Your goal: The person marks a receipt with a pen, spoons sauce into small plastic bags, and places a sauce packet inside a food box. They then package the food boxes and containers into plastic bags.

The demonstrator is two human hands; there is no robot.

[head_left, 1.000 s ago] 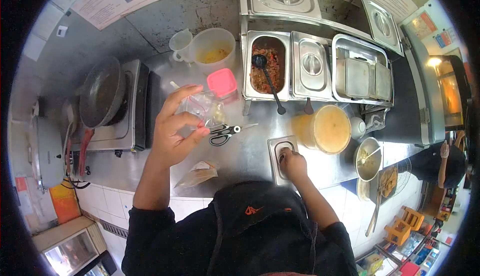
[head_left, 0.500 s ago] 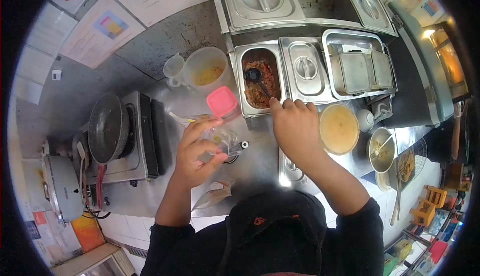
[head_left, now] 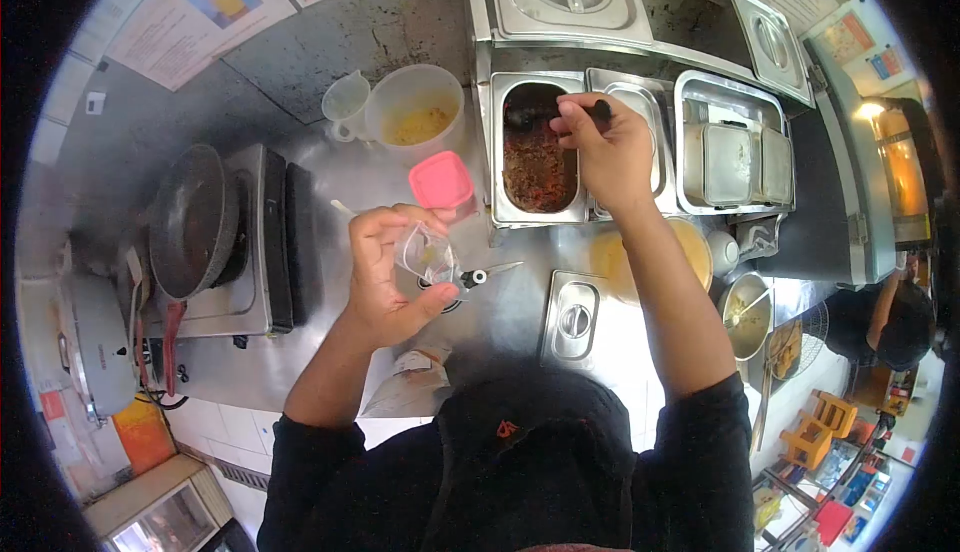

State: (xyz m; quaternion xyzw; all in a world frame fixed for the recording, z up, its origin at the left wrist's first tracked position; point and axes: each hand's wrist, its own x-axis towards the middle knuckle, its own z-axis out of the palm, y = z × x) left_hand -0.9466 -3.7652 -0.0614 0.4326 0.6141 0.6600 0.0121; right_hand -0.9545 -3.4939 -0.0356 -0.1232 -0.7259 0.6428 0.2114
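My left hand (head_left: 375,277) is closed on a small clear plastic bag (head_left: 412,244), its mouth spread between thumb and fingers. A little yellowish matter seems to show inside it. My right hand (head_left: 612,157) grips the handle of a black ladle (head_left: 602,110) over a steel food pan (head_left: 537,220). The ladle's dark bowl sits at the far end of the pan. Reddish-brown minced filling (head_left: 540,177) lies in the pan. Just beyond my left hand stands a pink-lidded container (head_left: 440,180). A spray-like black and white object (head_left: 473,278) is close by the bag.
A frying pan (head_left: 195,222) rests on a stove (head_left: 268,272) at left. Behind stand a translucent bucket (head_left: 446,92) and a jug (head_left: 346,100). A steel lid (head_left: 572,322) lies near my right forearm, which partly covers a pale round disc (head_left: 690,252). Another person (head_left: 890,327) is at far right.
My right hand has moved away from me and up over the pan, shifting the ladle to its far end. The bag is now held more open in my left hand. The camera view has shifted.
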